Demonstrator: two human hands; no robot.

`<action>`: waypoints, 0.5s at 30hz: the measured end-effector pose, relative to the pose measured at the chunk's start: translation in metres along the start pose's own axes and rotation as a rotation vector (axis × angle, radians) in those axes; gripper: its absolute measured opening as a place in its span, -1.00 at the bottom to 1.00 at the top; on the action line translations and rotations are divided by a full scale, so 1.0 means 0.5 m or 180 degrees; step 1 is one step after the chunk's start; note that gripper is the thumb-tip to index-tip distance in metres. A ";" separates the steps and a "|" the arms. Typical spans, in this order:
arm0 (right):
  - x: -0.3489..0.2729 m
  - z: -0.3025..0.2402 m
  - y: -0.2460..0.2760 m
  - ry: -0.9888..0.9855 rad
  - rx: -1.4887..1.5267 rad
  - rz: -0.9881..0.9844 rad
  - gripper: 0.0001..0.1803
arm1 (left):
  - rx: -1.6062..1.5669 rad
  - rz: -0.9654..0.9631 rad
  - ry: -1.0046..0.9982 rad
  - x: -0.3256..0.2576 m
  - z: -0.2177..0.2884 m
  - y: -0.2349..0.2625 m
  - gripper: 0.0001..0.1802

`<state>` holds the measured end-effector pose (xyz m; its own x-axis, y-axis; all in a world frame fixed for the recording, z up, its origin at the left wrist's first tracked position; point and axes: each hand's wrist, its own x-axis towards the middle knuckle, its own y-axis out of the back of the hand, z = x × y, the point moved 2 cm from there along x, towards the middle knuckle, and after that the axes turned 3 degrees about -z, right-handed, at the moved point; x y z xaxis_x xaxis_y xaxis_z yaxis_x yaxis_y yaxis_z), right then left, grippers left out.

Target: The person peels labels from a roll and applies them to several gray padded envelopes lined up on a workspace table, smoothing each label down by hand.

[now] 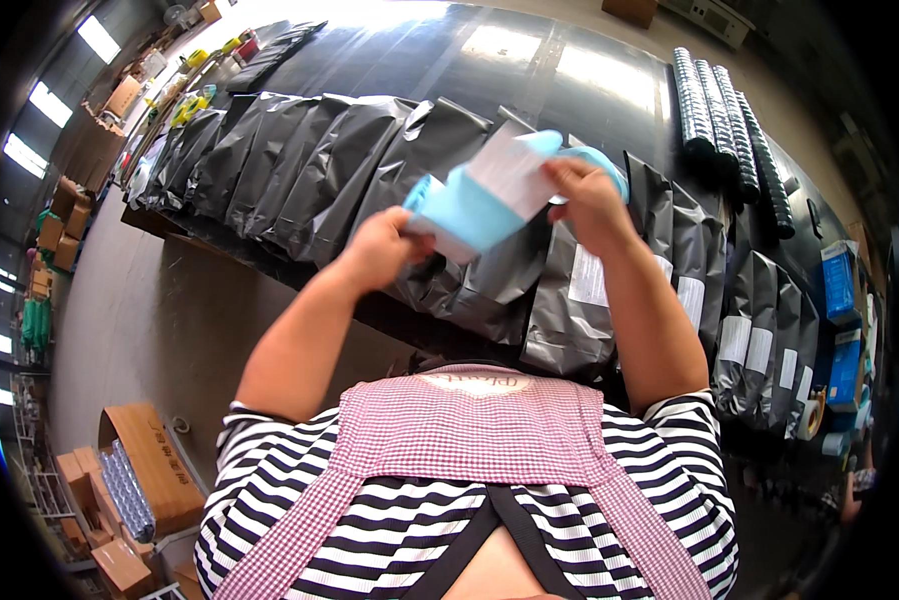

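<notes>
A long, dark-topped table (399,70) with a glossy surface spans the upper part of the view. Along its near side stands a row of shiny dark grey plastic bags (294,170); toward the table's right end, several carry white rectangular labels (588,277). On the floor, left of the table and nearer the person, sits an open brown cardboard box (157,465) with silvery bubbled wrap inside. Long black-and-silver bubbled rolls (706,105) lie on the table's far right part, and bright blue boxes (843,370) stand at its right end.

Above the table's near side, over the bags, is a light blue and white sheet (467,207), slightly blurred. The left hand (377,250) grips its lower left part, while the right hand (591,203) pinches its upper right edge between thumb and fingers. A light blue curved piece (612,170) shows behind the right hand; whether it joins the sheet, I cannot tell.
</notes>
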<state>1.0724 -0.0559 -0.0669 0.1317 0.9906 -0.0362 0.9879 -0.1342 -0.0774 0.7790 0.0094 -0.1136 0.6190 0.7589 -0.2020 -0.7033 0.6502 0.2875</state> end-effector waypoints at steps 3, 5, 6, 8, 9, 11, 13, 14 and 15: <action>0.010 -0.022 0.093 0.0429 0.1299 0.0619 -0.64 | -0.1069 0.0262 0.0418 0.080 0.034 0.070 -0.79; -0.022 -0.014 0.061 0.0980 0.1433 0.0712 -0.63 | -0.2051 0.1057 -0.0240 0.111 0.018 0.154 -0.74; -0.045 -0.005 0.041 0.1543 0.1573 0.0811 -0.62 | -0.2446 0.1475 -0.0496 0.121 0.000 0.204 -0.70; -0.075 0.088 0.010 0.2212 0.0588 0.0875 -0.68 | -0.2834 0.1796 -0.0726 0.135 -0.013 0.246 -0.67; -0.089 0.144 0.006 0.2379 -0.0713 0.0926 -0.64 | -0.3081 0.1967 -0.1006 0.130 -0.007 0.252 -0.65; -0.115 0.225 -0.031 0.1964 -0.1612 0.0695 -0.60 | -0.3310 0.2135 -0.1278 0.114 -0.002 0.243 -0.63; -0.120 0.259 -0.050 0.1964 -0.2111 0.0618 -0.63 | -0.3248 0.2059 -0.1167 0.098 -0.007 0.215 -0.60; -0.115 0.267 -0.054 0.1918 -0.2203 0.0573 -0.63 | -0.3174 0.1914 -0.1176 0.096 -0.008 0.200 -0.60; -0.112 0.273 -0.056 0.1869 -0.2294 0.0528 -0.63 | -0.3166 0.1895 -0.1152 0.095 -0.014 0.189 -0.60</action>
<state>1.0263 -0.1110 -0.1989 0.1012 0.8411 0.5314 0.7393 -0.4209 0.5256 0.7397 0.1069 -0.1025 0.0578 0.9977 0.0359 -0.7736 0.0675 -0.6301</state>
